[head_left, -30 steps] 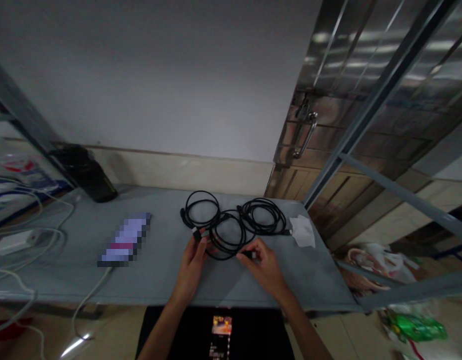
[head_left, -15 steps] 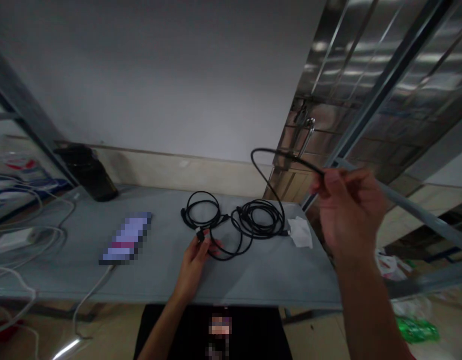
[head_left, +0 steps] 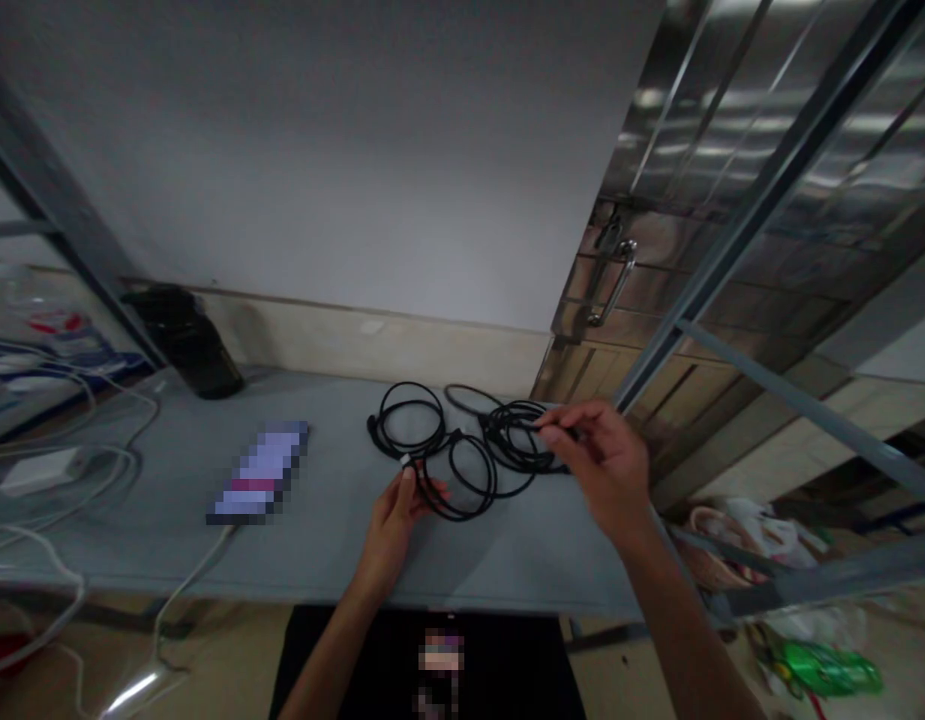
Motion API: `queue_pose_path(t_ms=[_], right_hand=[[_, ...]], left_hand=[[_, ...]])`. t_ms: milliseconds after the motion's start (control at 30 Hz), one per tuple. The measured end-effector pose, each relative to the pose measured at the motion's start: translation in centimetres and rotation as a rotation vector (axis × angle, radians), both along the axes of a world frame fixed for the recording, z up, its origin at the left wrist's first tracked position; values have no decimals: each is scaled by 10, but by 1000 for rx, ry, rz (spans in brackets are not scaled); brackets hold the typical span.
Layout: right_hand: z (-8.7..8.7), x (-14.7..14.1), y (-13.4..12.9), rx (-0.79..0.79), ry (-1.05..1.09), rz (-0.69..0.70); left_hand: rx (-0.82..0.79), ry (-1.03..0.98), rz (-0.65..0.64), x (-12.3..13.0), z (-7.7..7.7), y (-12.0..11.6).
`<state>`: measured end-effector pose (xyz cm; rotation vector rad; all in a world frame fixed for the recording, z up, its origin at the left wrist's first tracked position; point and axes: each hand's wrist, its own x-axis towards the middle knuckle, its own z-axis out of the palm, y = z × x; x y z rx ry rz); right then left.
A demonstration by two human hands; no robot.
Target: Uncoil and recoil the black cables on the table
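My left hand (head_left: 393, 515) pinches the plug end of a black cable (head_left: 473, 515), whose loops lie beside the fingers on the grey table (head_left: 319, 560). Over the right-hand pile of coils, my right hand (head_left: 608, 460) is closed on a length of the black cable. That tangled black coil (head_left: 511, 440) lies partly behind the right fingers. Another coiled black cable (head_left: 411, 417) rests just beyond my left hand.
A phone (head_left: 259, 475) with a white cable lies to the left, near a white adapter (head_left: 46, 470). A dark bottle (head_left: 188, 345) stands by the wall. Metal frame posts (head_left: 657, 350) rise at both sides. On the floor at right is a green bottle (head_left: 829, 668).
My right hand has come down and left from its raised place, bringing the cable to the coils. More loops now lie by my left hand, which has hardly moved.
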<state>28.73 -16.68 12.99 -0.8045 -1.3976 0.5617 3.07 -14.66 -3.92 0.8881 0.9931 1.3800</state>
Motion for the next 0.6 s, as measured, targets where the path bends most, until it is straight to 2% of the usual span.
queue_pose_path(t_ms=[133, 233, 367, 600], right_hand=[[-87, -17, -7, -223, -388, 87], [-131, -31, -12, -231, -659, 112], [-160, -49, -13, -137, -867, 60], [-184, -59, -9, -27, -1023, -26]], left_hand=[[-16, 33, -17, -1, 3, -2], [15, 127, -34, -1, 8, -5], [99, 233, -33, -1, 14, -7], [123, 224, -98, 2, 18, -10]])
